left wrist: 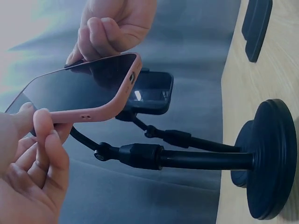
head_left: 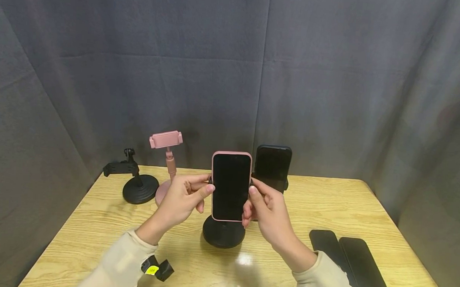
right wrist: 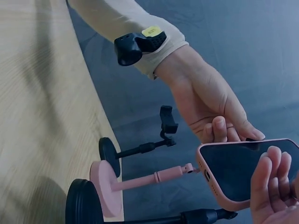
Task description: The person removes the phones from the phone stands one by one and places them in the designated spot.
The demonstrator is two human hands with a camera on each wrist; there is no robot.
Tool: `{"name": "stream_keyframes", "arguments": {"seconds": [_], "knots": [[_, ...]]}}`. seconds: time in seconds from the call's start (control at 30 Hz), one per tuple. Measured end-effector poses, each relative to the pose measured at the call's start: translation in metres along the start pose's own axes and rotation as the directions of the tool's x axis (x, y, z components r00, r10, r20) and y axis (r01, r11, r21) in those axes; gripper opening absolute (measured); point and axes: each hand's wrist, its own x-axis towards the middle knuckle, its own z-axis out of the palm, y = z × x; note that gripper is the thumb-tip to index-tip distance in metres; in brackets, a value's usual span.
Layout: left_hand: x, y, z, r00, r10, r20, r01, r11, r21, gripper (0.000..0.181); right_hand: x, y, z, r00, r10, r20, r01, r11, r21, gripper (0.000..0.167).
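Observation:
A smartphone in a pink case (head_left: 231,188) stands upright, screen toward me, at the head of a black phone stand (head_left: 224,233). My left hand (head_left: 182,196) grips the phone's left edge, thumb in front and fingers behind. On the opposite edge my right hand (head_left: 271,212) pinches it the same way. Small black clamp ends show beside both thumbs. The stand's pole (left wrist: 205,159) slopes up behind the phone in the left wrist view. The phone's pink rim (right wrist: 217,191) also shows in the right wrist view; the clamp's back is hidden.
Behind on the right, a dark phone (head_left: 272,166) sits in another black stand. A pink phone stand (head_left: 166,139) and a black one (head_left: 140,189) stand at the back left. Two dark phones (head_left: 366,266) lie on the wooden table (head_left: 78,239) at the right.

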Motion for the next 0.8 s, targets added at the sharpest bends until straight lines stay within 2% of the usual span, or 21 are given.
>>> {"name": "stream_keyframes", "arguments": {"seconds": [0.23,0.37,0.63,0.8], "knots": [[-0.001,-0.003,0.011,0.997,0.019,0.076,-0.015,0.998,-0.058,0.038,-0.008,0.010,-0.012,0.994,-0.102,0.036,0.103,0.994,-0.039,0.040],[-0.001,-0.007,0.017,0.995,0.024,0.098,-0.015,0.996,-0.090,0.037,-0.012,0.017,-0.019,0.988,-0.143,0.050,0.145,0.989,-0.040,0.040],[-0.003,-0.018,0.028,0.994,0.033,0.106,-0.019,0.991,-0.135,0.039,-0.019,0.028,-0.027,0.988,-0.144,0.050,0.146,0.988,-0.055,0.040],[-0.003,-0.019,0.033,0.994,0.036,0.105,-0.020,0.989,-0.149,0.041,-0.023,0.031,-0.030,0.987,-0.155,0.036,0.157,0.986,-0.063,0.040]]}}
